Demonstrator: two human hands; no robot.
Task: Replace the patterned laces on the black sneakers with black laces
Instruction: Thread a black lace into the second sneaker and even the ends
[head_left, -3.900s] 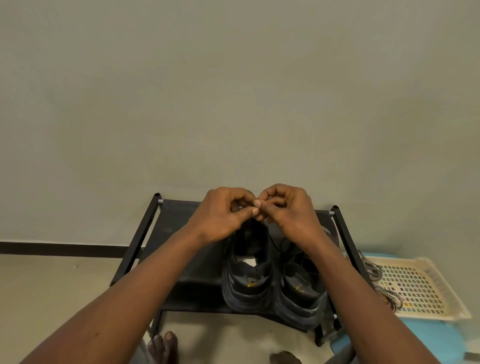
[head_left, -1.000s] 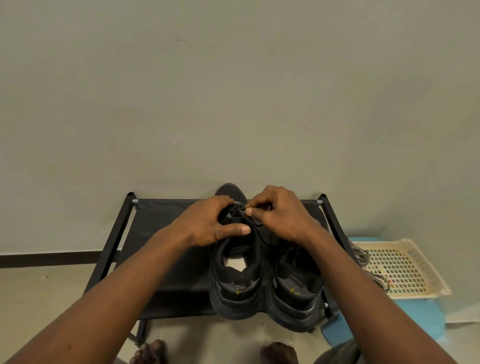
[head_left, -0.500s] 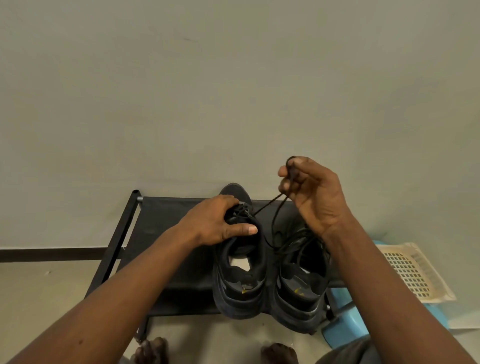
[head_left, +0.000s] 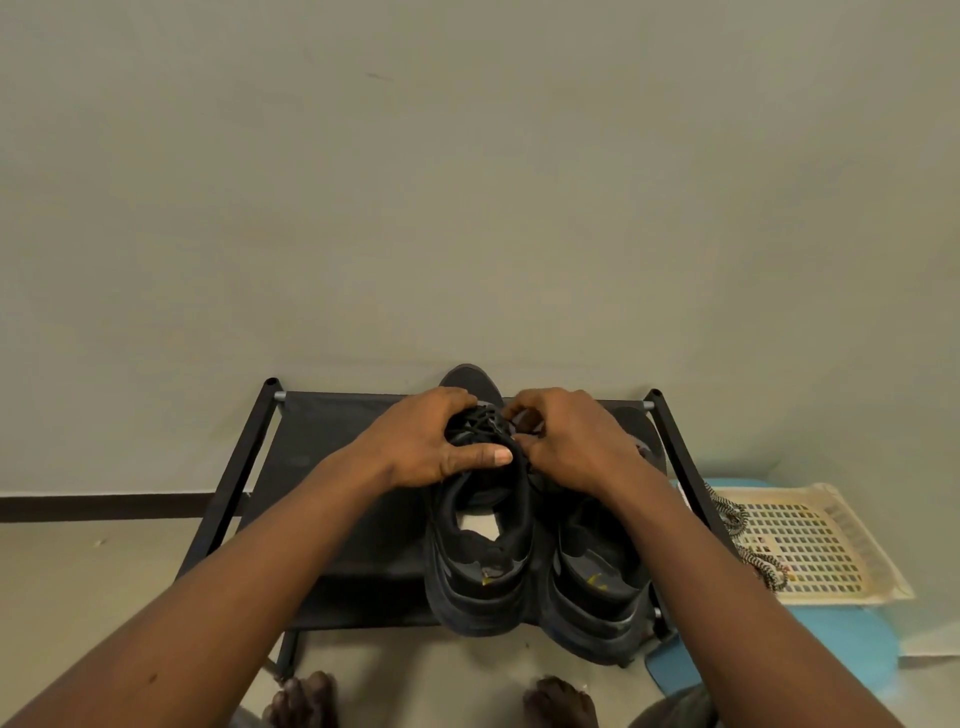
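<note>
Your black fabric rack (head_left: 337, 467), metal-tubed, carries two matte black sneakers (head_left: 597, 587), their yellow heel marks unreadable. A cream lattice plastic tray (head_left: 831, 551) sits to the right. Your left hand (head_left: 431, 447) curls round the left sneaker (head_left: 483, 587); your right hand (head_left: 566, 441) pinches its black lace (head_left: 485, 420). Speckled patterned laces (head_left: 730, 514) lie on the tray's left edge.

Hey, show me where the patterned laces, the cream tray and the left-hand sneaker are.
patterned laces (head_left: 735, 517): head view, loop at the tray's left edge.
cream tray (head_left: 870, 543): head view, right rim.
left-hand sneaker (head_left: 480, 592): head view, heel.
</note>
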